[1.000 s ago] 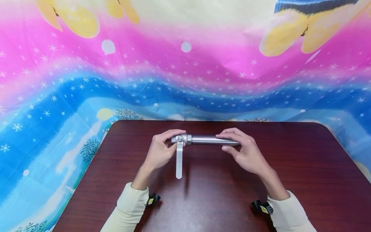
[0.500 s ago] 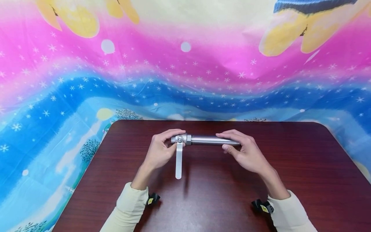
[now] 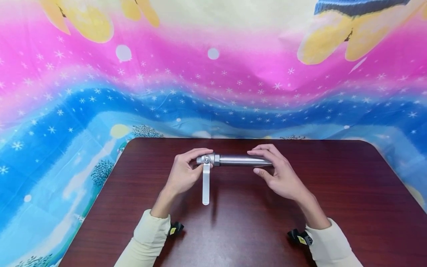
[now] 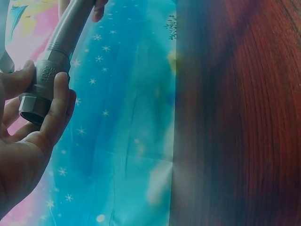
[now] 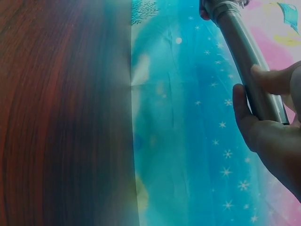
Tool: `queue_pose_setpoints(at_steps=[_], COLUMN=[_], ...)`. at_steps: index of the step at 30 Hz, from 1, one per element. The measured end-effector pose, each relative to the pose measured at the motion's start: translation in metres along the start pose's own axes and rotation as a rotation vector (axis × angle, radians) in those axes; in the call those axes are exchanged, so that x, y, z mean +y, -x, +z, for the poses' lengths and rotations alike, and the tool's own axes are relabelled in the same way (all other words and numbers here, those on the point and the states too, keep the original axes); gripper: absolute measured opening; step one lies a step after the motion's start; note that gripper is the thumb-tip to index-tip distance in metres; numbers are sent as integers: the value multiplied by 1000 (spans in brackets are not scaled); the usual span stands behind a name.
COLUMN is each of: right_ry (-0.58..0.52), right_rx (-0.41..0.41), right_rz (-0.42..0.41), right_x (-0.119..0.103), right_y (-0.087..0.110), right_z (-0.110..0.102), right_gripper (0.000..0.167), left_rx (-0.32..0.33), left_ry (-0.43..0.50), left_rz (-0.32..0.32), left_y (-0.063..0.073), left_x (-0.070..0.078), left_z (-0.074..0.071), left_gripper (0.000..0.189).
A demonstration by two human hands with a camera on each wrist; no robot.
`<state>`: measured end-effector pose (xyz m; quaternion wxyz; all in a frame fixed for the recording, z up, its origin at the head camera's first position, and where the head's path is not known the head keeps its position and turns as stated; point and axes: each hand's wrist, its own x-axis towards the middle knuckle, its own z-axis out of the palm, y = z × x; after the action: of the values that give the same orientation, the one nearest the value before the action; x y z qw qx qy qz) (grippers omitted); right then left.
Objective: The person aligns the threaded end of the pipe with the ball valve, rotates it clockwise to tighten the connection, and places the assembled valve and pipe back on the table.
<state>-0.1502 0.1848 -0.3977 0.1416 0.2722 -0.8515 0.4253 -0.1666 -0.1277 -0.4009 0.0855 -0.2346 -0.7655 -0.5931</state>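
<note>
My left hand (image 3: 184,172) grips a silver ball valve (image 3: 207,159) by its body, thumb in front and fingers over the top. The valve's long flat lever (image 3: 206,187) points toward me. From the valve's right side extends a smooth metal pipe (image 3: 238,160), held level above the table. My right hand (image 3: 283,174) is curled loosely round the pipe's right end, which it hides in the head view. In the left wrist view the valve's open hex end (image 4: 34,109) faces the palm. The right wrist view shows the thumb (image 5: 275,80) lying over the pipe.
Beneath the hands lies a dark reddish-brown wooden table (image 3: 233,230). A colourful printed cloth (image 3: 213,92) with snowflakes hangs behind it and along its left side. Each sleeve cuff has a small black device, left device (image 3: 176,228) and right device (image 3: 299,237).
My right hand's thumb closed in toward the pipe, then opened away from it, and its fingers have lifted slightly. The left hand and valve stay nearly still.
</note>
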Motion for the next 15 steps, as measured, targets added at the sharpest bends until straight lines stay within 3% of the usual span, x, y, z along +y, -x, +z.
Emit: queue_pose_setpoints(at_steps=[15], right_ry=[-8], right_rx=[28], right_rz=[52], right_x=[-3], right_y=[-1], right_z=[2], right_gripper=[47], left_rx=[-4], left_ry=[-22], left_rz=[-50], left_y=[0], left_x=[0], left_z=[-5], left_gripper=[48])
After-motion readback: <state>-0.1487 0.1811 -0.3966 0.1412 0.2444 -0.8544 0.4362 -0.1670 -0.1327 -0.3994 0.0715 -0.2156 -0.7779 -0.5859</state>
